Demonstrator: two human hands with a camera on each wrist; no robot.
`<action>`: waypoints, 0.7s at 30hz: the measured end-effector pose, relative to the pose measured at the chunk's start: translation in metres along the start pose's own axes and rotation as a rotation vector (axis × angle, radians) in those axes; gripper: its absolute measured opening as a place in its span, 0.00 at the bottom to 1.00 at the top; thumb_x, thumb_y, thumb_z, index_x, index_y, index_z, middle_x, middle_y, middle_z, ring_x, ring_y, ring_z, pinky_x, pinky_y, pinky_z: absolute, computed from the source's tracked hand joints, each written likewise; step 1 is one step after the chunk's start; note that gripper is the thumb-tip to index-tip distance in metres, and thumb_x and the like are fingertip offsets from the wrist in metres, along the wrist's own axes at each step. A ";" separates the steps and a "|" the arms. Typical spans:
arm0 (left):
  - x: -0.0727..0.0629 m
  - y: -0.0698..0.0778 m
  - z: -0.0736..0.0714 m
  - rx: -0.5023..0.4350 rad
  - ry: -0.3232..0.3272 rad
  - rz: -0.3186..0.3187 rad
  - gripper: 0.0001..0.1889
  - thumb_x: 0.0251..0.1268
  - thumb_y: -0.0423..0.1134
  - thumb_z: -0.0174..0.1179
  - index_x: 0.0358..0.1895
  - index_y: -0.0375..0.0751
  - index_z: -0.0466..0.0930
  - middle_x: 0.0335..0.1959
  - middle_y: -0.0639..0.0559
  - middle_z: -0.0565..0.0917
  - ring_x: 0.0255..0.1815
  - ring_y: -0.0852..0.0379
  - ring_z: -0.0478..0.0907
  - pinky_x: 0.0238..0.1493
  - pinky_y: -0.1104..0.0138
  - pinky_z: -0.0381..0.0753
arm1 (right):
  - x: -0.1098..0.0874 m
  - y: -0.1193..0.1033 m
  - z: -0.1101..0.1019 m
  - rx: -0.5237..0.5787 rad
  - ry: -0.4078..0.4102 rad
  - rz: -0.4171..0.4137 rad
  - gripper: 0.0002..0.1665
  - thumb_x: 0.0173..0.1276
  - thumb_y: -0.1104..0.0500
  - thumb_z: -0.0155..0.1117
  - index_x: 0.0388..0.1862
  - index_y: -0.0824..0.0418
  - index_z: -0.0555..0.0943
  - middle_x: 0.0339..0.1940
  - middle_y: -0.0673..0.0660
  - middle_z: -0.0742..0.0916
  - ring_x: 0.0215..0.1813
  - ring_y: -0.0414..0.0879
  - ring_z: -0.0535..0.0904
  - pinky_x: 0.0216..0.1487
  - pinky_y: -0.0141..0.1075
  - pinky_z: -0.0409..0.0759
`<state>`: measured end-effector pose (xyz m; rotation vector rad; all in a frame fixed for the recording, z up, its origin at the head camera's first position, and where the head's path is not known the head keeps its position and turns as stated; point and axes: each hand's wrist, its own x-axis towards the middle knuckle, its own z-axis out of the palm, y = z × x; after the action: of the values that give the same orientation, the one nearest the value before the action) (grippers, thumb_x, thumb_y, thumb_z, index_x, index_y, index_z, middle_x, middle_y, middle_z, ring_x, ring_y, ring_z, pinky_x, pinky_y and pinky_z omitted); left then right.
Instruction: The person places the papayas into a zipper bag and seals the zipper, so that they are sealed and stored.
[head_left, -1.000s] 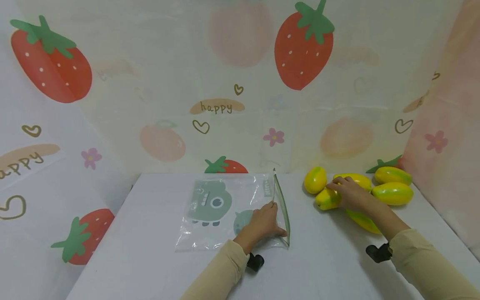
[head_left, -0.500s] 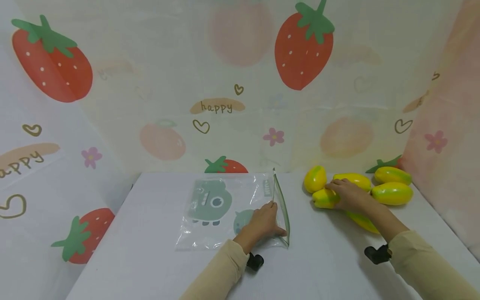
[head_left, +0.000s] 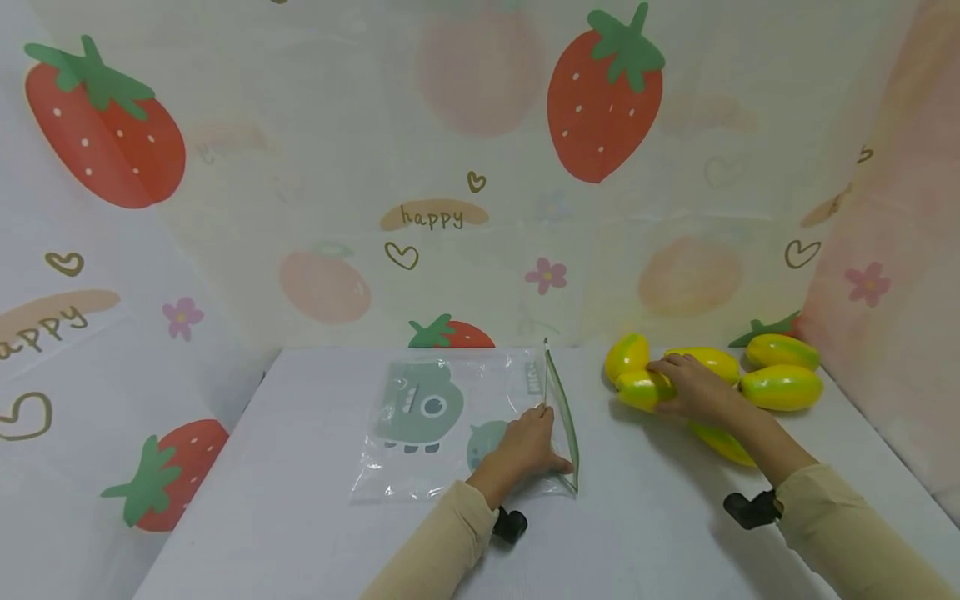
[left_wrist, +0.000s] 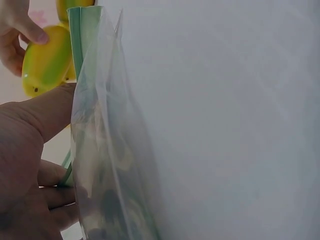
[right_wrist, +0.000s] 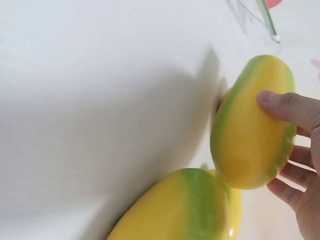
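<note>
My right hand (head_left: 693, 387) grips a yellow mango with green streaks (head_left: 639, 389), thumb across its upper face in the right wrist view and fingers behind it. Flat on the table lies a clear plastic zip bag (head_left: 427, 408) with green cartoon prints, its green-edged mouth (head_left: 567, 417) parted and facing right. My left hand (head_left: 527, 446) holds the bag at that mouth, thumb and fingers apart at its two lips. Part of those fingers is hidden behind the plastic in the left wrist view (left_wrist: 92, 150).
More mangoes lie around the right hand: one at back left (head_left: 628, 357), one behind the hand (head_left: 712, 363), one under the forearm (head_left: 723, 443), and two further right (head_left: 782, 387). A white table (head_left: 300, 542) carries everything, with a printed cloth backdrop (head_left: 480, 167) behind.
My right hand has drawn the gripped mango a little left and slightly back, turning it toward level beside the back-left mango. My left hand and the bag have stayed in place.
</note>
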<state>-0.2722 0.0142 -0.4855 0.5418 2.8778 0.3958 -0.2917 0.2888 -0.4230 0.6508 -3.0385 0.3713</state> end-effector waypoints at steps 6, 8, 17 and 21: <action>0.002 0.000 0.002 -0.012 -0.018 -0.010 0.52 0.47 0.57 0.74 0.73 0.35 0.60 0.74 0.43 0.64 0.75 0.50 0.61 0.70 0.53 0.68 | 0.003 -0.005 -0.003 0.043 -0.001 0.025 0.36 0.58 0.54 0.74 0.63 0.67 0.74 0.58 0.69 0.79 0.59 0.64 0.74 0.61 0.59 0.74; 0.002 0.000 0.002 -0.018 -0.024 -0.014 0.52 0.47 0.57 0.74 0.73 0.36 0.60 0.74 0.43 0.64 0.75 0.50 0.61 0.70 0.53 0.68 | 0.004 -0.007 -0.004 0.056 -0.009 0.031 0.38 0.58 0.52 0.74 0.63 0.68 0.73 0.59 0.70 0.79 0.59 0.64 0.74 0.61 0.60 0.74; 0.003 -0.001 0.002 -0.026 -0.025 -0.015 0.52 0.48 0.57 0.74 0.73 0.36 0.59 0.75 0.44 0.63 0.75 0.50 0.61 0.71 0.53 0.67 | 0.006 -0.014 -0.007 0.113 -0.028 0.051 0.41 0.60 0.48 0.71 0.66 0.69 0.70 0.62 0.74 0.75 0.62 0.69 0.72 0.62 0.63 0.72; 0.003 -0.001 0.002 -0.032 -0.034 -0.019 0.52 0.48 0.57 0.74 0.74 0.36 0.59 0.75 0.44 0.63 0.75 0.51 0.61 0.71 0.54 0.67 | 0.008 -0.018 -0.007 0.164 -0.022 0.038 0.40 0.61 0.49 0.71 0.66 0.69 0.70 0.62 0.74 0.76 0.61 0.68 0.73 0.61 0.62 0.73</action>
<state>-0.2750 0.0152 -0.4882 0.5104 2.8372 0.4242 -0.2917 0.2713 -0.4113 0.6085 -3.0684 0.6245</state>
